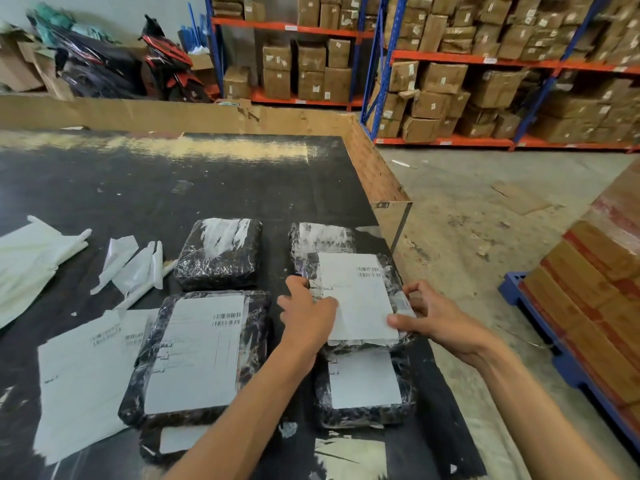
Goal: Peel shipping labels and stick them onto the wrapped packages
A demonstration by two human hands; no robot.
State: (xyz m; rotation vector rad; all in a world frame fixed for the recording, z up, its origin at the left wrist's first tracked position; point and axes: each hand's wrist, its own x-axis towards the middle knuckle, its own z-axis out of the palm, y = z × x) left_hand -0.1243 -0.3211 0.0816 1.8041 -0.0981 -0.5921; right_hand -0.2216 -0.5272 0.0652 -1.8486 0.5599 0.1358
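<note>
A black wrapped package point(394, 282) lies at the right of the dark table with a white shipping label point(356, 296) on top. My left hand point(308, 313) presses on the label's left edge, fingers bent. My right hand point(436, 317) grips the package's right side, thumb on the label's lower right corner. A labelled package point(363, 386) lies just below it, and another point(322, 237) sits behind it. To the left are a large labelled package point(197, 355) and a package without a label point(220, 252). Loose label sheets point(83, 379) lie at the far left.
Peeled backing papers point(135, 265) and a white bag point(27, 258) lie on the left of the table point(207, 188). A cardboard wall point(374, 168) lines the table's far and right edges. Shelves of boxes point(485, 81) stand behind. A blue pallet with cartons point(588, 306) stands at right.
</note>
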